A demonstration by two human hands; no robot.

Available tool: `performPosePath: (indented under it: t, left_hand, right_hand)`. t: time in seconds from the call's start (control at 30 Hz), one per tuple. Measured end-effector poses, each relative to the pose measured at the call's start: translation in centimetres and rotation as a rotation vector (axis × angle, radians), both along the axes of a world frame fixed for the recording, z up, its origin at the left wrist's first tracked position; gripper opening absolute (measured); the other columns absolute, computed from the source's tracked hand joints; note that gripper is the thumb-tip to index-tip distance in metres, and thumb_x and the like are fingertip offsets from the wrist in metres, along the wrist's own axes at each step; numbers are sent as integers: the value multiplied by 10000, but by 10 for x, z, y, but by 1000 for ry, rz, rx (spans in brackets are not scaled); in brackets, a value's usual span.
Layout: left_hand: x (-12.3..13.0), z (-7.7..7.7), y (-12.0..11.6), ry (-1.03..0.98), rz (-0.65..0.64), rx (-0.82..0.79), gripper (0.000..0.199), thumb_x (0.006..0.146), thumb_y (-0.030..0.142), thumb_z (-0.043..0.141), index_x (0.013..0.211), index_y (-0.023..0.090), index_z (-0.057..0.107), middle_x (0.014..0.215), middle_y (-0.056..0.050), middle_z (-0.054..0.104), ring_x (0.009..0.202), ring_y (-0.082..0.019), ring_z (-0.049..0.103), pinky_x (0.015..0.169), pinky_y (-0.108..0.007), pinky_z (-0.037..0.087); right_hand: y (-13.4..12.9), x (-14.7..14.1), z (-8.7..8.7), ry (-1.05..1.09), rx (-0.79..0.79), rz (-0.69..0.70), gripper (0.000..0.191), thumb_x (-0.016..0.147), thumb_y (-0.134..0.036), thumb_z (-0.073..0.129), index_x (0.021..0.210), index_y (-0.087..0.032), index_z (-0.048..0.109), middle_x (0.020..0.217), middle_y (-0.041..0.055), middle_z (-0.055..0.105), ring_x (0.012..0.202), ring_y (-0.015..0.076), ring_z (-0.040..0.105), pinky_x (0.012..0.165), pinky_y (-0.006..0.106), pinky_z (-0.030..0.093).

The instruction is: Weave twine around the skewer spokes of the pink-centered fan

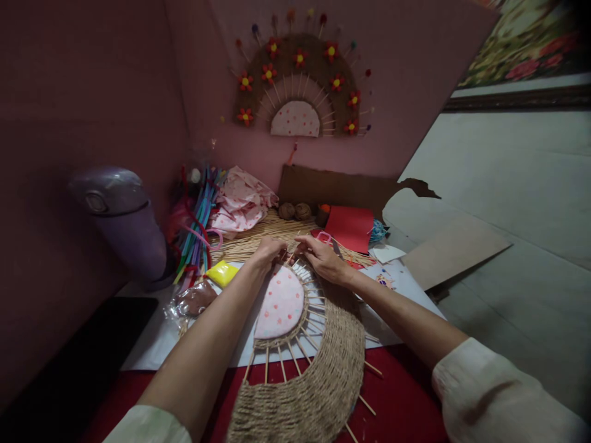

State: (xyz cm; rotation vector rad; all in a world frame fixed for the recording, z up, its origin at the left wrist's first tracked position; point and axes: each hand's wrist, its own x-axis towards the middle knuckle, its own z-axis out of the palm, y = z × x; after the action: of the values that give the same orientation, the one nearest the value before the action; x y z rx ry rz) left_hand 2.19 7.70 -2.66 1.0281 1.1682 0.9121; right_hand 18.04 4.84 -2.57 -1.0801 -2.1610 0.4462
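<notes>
A half-round wall hanging of woven twine (344,344) on thin wooden sticks lies before me, turned so one end points away. Its centre is a padded half-circle of pink dotted cloth (281,303) with a twine border. At the far end of that centre, my left hand (271,251) is closed, its fingertips pinching the hanging's edge. Beside it, my right hand (324,258) is closed too, thumb and forefinger pinched at a thin stick (292,258) there. The fingertips of both hands nearly meet, and any strand between them is too small to make out.
A finished similar hanging (300,58) with red flowers is on the wall. Around the work lie a purple bottle (127,221), pipe cleaners (201,212), pink cloth (242,200), a yellow packet (222,273), red sheet (349,229), twine balls (295,211) and brown cardboard (337,187).
</notes>
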Motion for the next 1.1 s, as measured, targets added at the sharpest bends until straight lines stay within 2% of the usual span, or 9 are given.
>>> performPosePath:
  t: [0.27, 0.47, 0.63, 0.73, 0.87, 1.1]
  left_hand:
    - [0, -2, 3, -1, 1, -2, 131, 663, 84, 510, 556, 151, 477, 423, -16, 533, 411, -141, 554, 426, -229, 414]
    - [-1, -1, 1, 6, -6, 16, 157, 644, 93, 535, 511, 151, 475, 419, -26, 532, 407, -145, 545, 416, -233, 384]
    - [-3, -6, 5, 2, -42, 53, 134, 624, 123, 609, 513, 127, 534, 418, -6, 522, 347, -87, 454, 374, -208, 289]
    - [-4, -9, 7, 4, -54, 83, 86, 568, 91, 654, 538, 113, 577, 429, 8, 529, 336, -61, 411, 369, -203, 254]
    - [-3, -10, 8, 15, -44, 81, 95, 544, 58, 653, 559, 121, 583, 442, 6, 546, 354, -80, 451, 375, -206, 275]
    - [-3, -9, 8, 8, -61, 79, 118, 624, 122, 628, 528, 129, 559, 464, -18, 563, 384, -92, 498, 390, -206, 311]
  right_hand:
    - [0, 0, 0, 71, -4, -51, 408, 821, -78, 383, 1204, -165, 490, 969, 81, 648, 924, 184, 585, 856, 380, 444]
    - [0, 2, -3, 28, 22, 0, 424, 795, -63, 397, 1184, -187, 511, 958, 72, 642, 915, 189, 572, 862, 386, 436]
    - [-5, 10, 6, 117, 101, -178, 348, 782, -89, 385, 1074, -163, 558, 937, 71, 613, 885, 178, 566, 839, 341, 439]
    - [-15, 18, 14, 172, 79, -256, 285, 811, -146, 403, 1036, -150, 578, 940, 77, 623, 886, 183, 574, 829, 338, 442]
    - [-38, 31, 21, 241, 47, -309, 244, 845, -218, 435, 1021, -164, 595, 971, 77, 640, 869, 180, 586, 795, 338, 460]
    - [-83, 63, 22, 361, -41, -395, 253, 840, -318, 508, 1039, -188, 595, 976, 69, 646, 873, 183, 600, 777, 343, 478]
